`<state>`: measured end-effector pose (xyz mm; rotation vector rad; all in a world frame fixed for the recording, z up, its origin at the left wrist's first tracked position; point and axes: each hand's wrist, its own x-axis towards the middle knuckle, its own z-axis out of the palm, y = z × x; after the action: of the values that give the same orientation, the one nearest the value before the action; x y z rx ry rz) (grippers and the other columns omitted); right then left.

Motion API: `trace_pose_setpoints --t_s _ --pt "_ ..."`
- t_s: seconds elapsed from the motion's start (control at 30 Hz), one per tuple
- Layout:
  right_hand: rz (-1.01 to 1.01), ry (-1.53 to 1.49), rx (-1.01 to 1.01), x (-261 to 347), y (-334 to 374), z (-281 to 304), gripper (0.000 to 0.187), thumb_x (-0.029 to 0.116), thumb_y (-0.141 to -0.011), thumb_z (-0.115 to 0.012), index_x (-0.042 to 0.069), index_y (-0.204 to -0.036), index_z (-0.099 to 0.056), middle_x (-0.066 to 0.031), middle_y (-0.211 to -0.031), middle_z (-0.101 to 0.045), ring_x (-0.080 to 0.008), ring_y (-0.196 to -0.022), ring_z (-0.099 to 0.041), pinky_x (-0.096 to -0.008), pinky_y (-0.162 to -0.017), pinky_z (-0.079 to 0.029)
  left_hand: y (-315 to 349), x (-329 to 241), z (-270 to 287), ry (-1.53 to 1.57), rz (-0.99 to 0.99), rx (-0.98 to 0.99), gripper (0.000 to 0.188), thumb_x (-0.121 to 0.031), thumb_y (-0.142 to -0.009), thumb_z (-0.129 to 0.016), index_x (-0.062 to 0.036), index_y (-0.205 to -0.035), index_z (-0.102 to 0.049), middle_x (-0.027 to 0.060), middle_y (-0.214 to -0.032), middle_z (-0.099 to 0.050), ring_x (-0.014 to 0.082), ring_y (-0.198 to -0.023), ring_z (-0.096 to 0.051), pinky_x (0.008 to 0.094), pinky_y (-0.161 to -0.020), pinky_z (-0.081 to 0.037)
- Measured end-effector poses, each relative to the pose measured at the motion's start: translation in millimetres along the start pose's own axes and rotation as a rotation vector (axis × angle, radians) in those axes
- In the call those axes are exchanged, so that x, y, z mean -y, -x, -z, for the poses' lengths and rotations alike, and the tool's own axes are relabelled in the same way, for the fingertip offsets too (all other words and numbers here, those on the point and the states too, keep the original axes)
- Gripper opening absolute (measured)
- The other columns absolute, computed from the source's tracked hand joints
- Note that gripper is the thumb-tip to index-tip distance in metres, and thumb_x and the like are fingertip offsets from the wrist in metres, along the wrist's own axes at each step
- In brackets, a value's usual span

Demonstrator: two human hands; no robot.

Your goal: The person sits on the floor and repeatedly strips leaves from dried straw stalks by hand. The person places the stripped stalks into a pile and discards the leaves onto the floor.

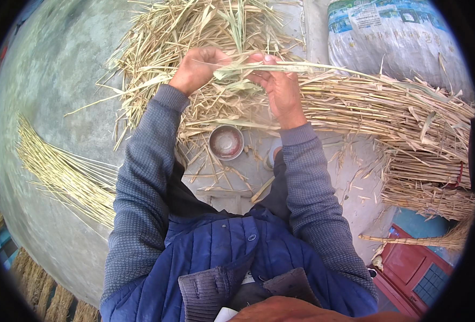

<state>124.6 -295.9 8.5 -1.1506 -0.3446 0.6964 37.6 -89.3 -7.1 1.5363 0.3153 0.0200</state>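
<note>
Both of my hands are raised over a heap of dry, straw-coloured leaf husks [157, 80]. Between them runs a long, pale green dry stalk [323, 67] with leaf blades on it; its thin end reaches out to the right. My right hand [284, 96] is closed on this stalk, thumb and fingers pinched near the leafy part. My left hand [197, 70] has its fingers curled together at the leafy end, apparently pinching a leaf blade. Its fingertips are partly hidden. Below the hands, a small round metal bowl [226, 142] stands on the floor.
A thick row of unstripped stalks [355, 102] lies to the right, below a stuffed white sack [393, 51]. Cleaner yellow stalks [71, 177] fan out on the concrete at left. Red furniture [409, 263] and a long-handled brush-like bundle [430, 241] are at lower right.
</note>
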Motion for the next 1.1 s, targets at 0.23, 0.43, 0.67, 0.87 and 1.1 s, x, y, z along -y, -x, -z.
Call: trace_pose_setpoints --t_s 0.23,0.43,0.67,0.87,1.1 --pt "-0.073 -0.011 0.119 -1 1 3 0.038 0.025 -0.104 -0.055 -0.008 -0.123 -0.058 -0.0206 -0.118 -0.068 -0.0272 -0.108 -0.069 -0.0391 -0.095 -0.056 -5 1 16 0.02 -0.056 -0.142 0.023 -0.018 -0.089 -0.076 0.0009 -0.1 -0.069 0.0074 -0.089 -0.073 0.0126 -0.08 -0.068 0.026 -0.073 -0.054" --pt "-0.04 0.047 0.062 -2 -2 4 0.038 0.026 -0.103 -0.058 -0.007 -0.121 -0.06 -0.0204 -0.116 -0.068 -0.0278 -0.107 -0.069 -0.0386 -0.092 -0.057 3 12 61 -0.224 -0.035 -0.061 0.035 -0.031 -0.09 -0.076 -0.0021 -0.109 -0.068 0.0065 -0.094 -0.071 0.0159 -0.089 -0.066 0.0303 -0.081 -0.053" --pt "0.014 0.039 0.059 -1 -4 6 0.034 0.023 -0.102 -0.059 -0.006 -0.12 -0.06 -0.0193 -0.113 -0.069 -0.0273 -0.107 -0.069 -0.0381 -0.093 -0.056 3 28 71 -0.246 0.057 0.125 0.015 -0.011 -0.091 -0.074 -0.0008 -0.1 -0.07 0.0066 -0.091 -0.075 0.0135 -0.086 -0.07 0.0271 -0.085 -0.055" --pt "0.077 0.218 0.125 4 -5 3 0.033 0.024 -0.101 -0.06 -0.006 -0.115 -0.062 -0.0204 -0.112 -0.069 -0.0282 -0.105 -0.07 -0.0388 -0.093 -0.057 11 26 78 -0.061 0.03 0.008 0.011 -0.011 -0.092 -0.073 -0.0013 -0.095 -0.069 0.0067 -0.088 -0.074 0.0132 -0.082 -0.07 0.0256 -0.081 -0.055" --pt "0.104 0.258 0.085 7 -3 6 0.031 0.024 -0.102 -0.06 -0.004 -0.111 -0.065 -0.0161 -0.111 -0.07 -0.023 -0.098 -0.072 -0.0329 -0.084 -0.059 20 38 128 -0.322 -0.066 -0.617 0.017 -0.02 -0.093 -0.072 -0.0051 -0.1 -0.068 0.0058 -0.089 -0.072 0.0199 -0.081 -0.065 0.0331 -0.074 -0.051"
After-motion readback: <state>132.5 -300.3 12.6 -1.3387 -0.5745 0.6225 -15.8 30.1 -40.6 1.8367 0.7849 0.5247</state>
